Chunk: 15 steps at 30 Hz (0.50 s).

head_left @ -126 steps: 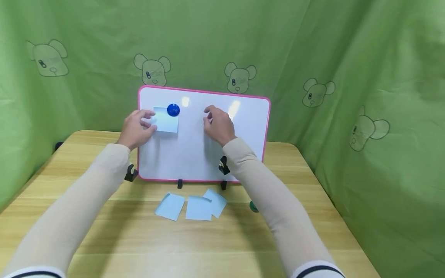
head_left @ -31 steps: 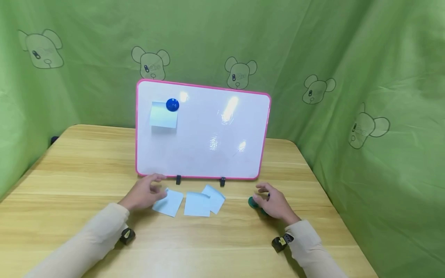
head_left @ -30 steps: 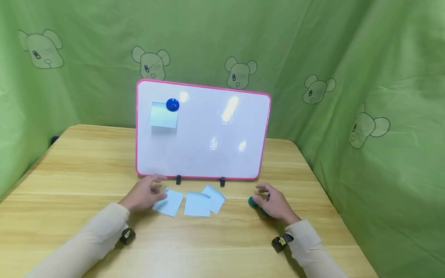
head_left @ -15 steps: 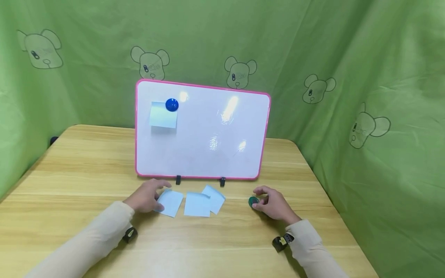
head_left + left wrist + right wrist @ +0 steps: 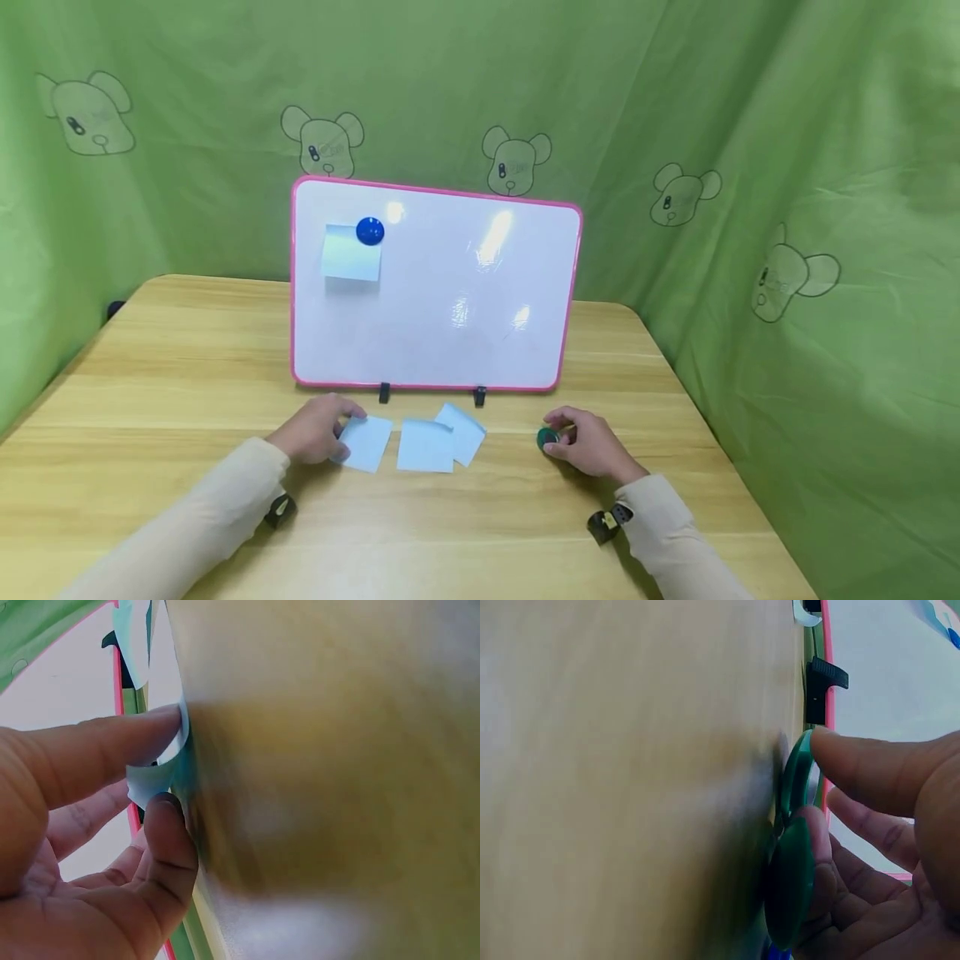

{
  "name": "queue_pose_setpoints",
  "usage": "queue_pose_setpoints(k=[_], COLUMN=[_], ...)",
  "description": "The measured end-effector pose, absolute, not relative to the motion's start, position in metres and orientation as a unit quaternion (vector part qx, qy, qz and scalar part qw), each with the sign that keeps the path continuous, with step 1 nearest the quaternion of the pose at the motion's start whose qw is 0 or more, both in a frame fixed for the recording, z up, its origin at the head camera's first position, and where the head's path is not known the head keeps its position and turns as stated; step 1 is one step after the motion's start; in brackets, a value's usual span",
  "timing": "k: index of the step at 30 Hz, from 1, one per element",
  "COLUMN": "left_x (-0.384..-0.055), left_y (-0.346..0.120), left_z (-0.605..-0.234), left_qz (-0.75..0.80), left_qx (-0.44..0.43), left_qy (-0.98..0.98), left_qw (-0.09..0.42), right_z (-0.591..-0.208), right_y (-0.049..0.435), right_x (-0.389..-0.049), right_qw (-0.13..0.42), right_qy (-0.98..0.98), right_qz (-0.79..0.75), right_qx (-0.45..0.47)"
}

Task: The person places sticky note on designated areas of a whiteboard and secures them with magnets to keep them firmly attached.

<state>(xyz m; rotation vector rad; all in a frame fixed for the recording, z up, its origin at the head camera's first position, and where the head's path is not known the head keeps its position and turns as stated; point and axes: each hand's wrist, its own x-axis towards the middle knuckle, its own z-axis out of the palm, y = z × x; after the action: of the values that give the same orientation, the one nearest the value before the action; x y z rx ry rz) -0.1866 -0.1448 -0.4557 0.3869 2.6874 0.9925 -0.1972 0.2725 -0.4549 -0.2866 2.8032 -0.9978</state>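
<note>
Head view: left hand (image 5: 313, 430) pinches a blue note (image 5: 367, 444), right hand (image 5: 595, 444) a green magnet (image 5: 548, 438); curtain lettering (image 5: 331, 150) is illegible.

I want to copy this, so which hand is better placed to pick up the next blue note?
Probably the left hand: its fingertips are right at the leftmost loose blue note. The right hand is farther from the notes, pinching a green magnet, so it looks busy.

The head camera looked forward and down from above the bench (image 5: 480, 542), taking in both hands (image 5: 309, 431) (image 5: 590, 444) and the entire whiteboard (image 5: 420, 308). Both wrist cameras (image 5: 281, 510) (image 5: 602, 527), tipped sideways, peered low along the bench past close-up fingers (image 5: 105, 744); all three views shared part of the whiteboard.
</note>
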Motion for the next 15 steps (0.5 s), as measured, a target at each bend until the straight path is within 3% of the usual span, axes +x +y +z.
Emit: queue_pose_setpoints(k=[15], left_x=[-0.1837], left_y=[-0.1472], left_z=[-0.4569], left_qz=[0.378], left_qx=[0.108], left_qy=[0.912], left_qw=[0.121], right_z=[-0.4572], right_y=[0.2744], right_x=[-0.2030], right_qw=[0.089], right_qy=[0.945], right_qz=[-0.296], right_qx=[-0.107])
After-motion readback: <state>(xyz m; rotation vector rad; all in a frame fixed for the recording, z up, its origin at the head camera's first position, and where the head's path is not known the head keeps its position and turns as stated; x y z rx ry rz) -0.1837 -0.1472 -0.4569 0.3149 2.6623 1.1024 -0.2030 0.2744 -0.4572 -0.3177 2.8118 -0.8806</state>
